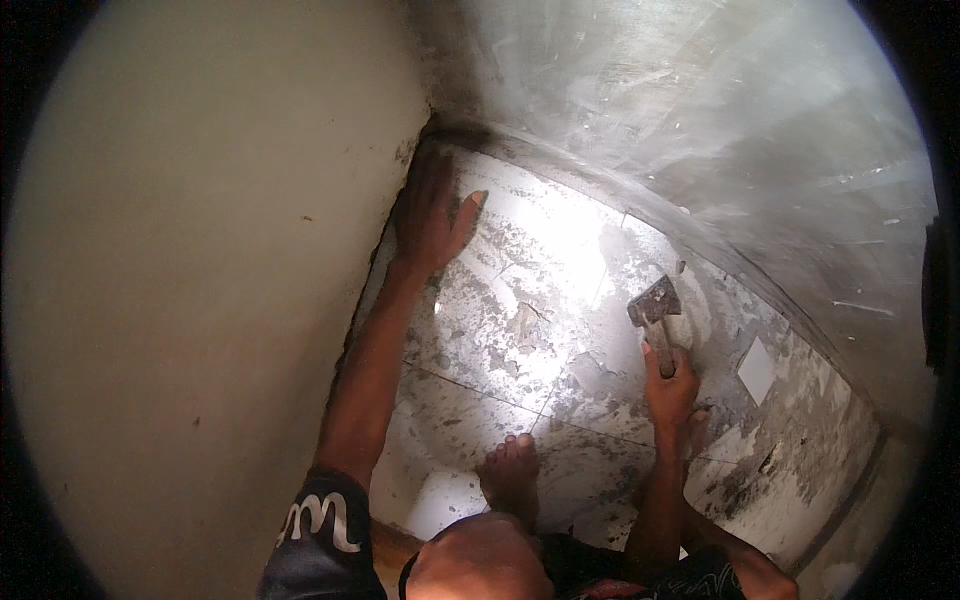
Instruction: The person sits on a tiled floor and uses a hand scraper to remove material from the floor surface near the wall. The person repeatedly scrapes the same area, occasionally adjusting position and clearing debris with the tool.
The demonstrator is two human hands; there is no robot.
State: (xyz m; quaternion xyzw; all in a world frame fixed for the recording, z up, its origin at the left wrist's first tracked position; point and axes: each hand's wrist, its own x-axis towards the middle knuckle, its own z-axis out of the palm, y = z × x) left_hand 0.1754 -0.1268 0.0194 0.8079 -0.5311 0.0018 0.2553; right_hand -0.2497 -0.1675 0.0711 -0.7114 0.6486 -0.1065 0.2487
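Observation:
My left hand [432,225] lies flat on the floor tile in the far corner, thumb apart and its other fingers in shadow along the left wall. It holds nothing. To the right, my right hand [672,390] is closed around the handle of a short hammer [655,303]. The hammer's dark, dusty head points away from me, just above or on the tiles; I cannot tell which. Under both hands are pale floor tiles [470,290] smeared with grey mortar, with dark joint lines between them.
A plain wall [220,250] closes off the left side, and a grey, streaked wall [700,110] runs along the far right. A small white tile piece [757,372] lies right of the hammer. Crumbled mortar [525,325] marks the middle. My bare foot [510,475] stands nearby.

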